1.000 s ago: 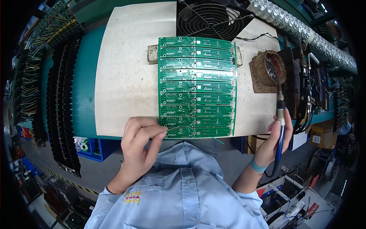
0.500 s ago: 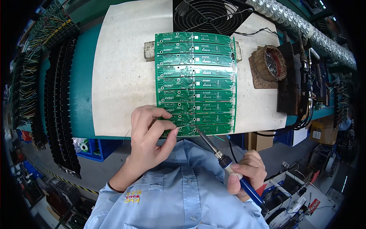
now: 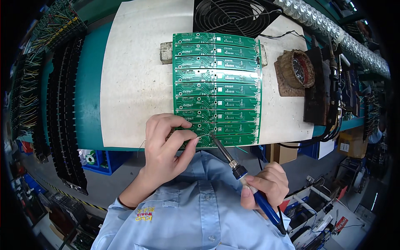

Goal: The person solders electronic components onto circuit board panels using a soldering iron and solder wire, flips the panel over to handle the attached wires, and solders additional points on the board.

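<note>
A panel of several long green circuit boards [image 3: 237, 90] lies flat, its near rows under both hands. My left hand [image 3: 162, 143] rests over the panel's near left corner, thumb and forefinger pinched on a thin solder wire [image 3: 204, 135]. The wire points right, toward the iron's tip; a loose tail shows left of the hand. My right hand [image 3: 271, 185] is wrapped round the blue handle of a soldering iron [image 3: 227, 155]. Slanting up and left, the iron has its tip at the near rows, close to the wire's end. Whether tip and wire touch is too small to tell.
A black fan [image 3: 229, 18] stands behind the panel. Pale blocks [image 3: 166, 53] show at its sides. To the right are a round, crusted pot [image 3: 296, 68], a dark metal plate [image 3: 315, 89] and a silver duct [image 3: 321, 29]. Black slotted racks [image 3: 62, 112] stand left.
The iron's tip has shifted slightly up and left, and its handle has swung left with my right hand. The panel appears slightly higher and further right in view. Both grips stay the same.
</note>
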`<state>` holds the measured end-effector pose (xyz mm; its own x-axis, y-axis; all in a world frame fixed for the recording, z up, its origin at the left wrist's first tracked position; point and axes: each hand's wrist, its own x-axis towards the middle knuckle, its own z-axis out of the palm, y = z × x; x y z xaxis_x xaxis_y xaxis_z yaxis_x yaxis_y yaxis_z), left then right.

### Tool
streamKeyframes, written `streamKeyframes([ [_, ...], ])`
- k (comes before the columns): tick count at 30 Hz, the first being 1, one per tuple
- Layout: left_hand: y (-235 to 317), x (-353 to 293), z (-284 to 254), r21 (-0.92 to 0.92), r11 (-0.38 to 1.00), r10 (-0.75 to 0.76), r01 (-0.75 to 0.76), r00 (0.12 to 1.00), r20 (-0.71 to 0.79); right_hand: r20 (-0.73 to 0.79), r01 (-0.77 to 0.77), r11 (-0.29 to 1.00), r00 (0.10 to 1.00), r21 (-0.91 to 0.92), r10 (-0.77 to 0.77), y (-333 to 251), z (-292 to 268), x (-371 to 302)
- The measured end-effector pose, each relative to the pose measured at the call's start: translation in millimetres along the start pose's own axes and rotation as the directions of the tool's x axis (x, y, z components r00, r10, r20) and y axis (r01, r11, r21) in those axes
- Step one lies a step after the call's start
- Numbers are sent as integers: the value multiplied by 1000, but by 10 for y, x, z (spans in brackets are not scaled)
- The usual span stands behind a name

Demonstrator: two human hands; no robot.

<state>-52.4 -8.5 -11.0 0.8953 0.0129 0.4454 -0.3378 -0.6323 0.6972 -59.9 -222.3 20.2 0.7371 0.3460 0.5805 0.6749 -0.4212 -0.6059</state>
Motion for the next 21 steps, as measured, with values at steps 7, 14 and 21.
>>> streamKeyframes([
  [7,7,7,11,3,1000,2,-2,1000,-8,14,22,1000,1000,-4,-22,-26,-13,-11],
  [14,-1,8,11,2,1000,7,-7,1000,-14,32,9,999,999,-33,-8,-58,-27,-19],
  [21,27,-118,-102,-102,977,-196,185,974,-112,-124,-115,988,984,105,128,-9,-46,-14],
])
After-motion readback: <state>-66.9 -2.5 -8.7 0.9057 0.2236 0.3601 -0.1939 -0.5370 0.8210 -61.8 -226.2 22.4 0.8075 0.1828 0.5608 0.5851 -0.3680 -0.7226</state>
